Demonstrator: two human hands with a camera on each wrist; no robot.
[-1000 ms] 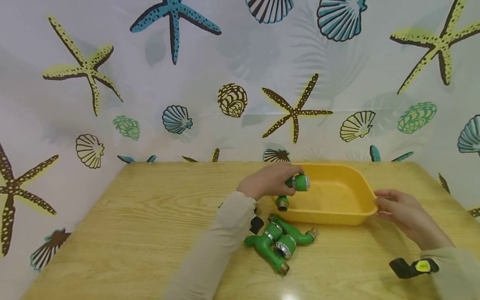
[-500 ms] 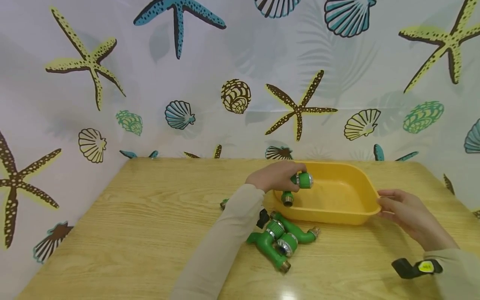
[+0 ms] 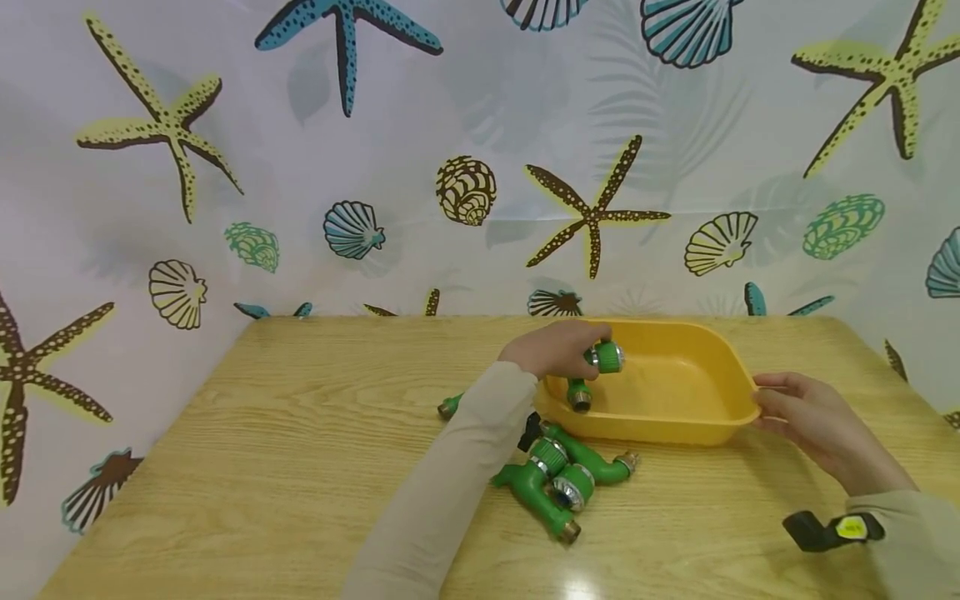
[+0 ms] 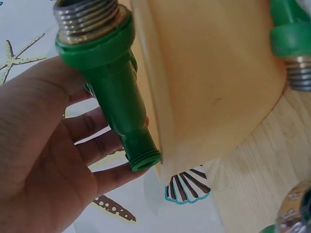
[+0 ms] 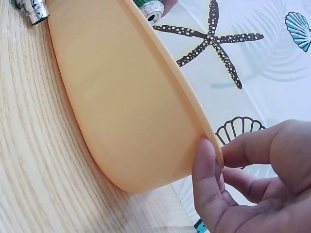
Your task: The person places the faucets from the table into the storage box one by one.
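- The left hand (image 3: 551, 350) holds a green hose fitting (image 3: 592, 371) over the left end of the yellow tub (image 3: 675, 421); its grip is curled round the fitting's body, with the metal-ringed end poking out to the right and a threaded end hanging down inside the tub's rim.
- In the left wrist view the fitting (image 4: 109, 82) lies across the fingers (image 4: 92, 145), just beside the tub's outer wall (image 4: 214, 87); whether the two touch cannot be told.
- The right hand (image 3: 813, 421) has its grip pinched on the tub's right rim, thumb (image 5: 206, 179) on the outside; the other fingers lie behind the rim and are mostly hidden.
- A heap of green fittings (image 3: 562, 483) lies on the desk (image 3: 262, 467) in front of the tub, partly covered by the left sleeve (image 3: 450, 492); how many pieces there are is hard to make out.
- One more green piece (image 3: 448, 407) peeks out left of the sleeve, mostly hidden.
- A black strap with a yellow tag (image 3: 828, 530) sits at the right wrist.
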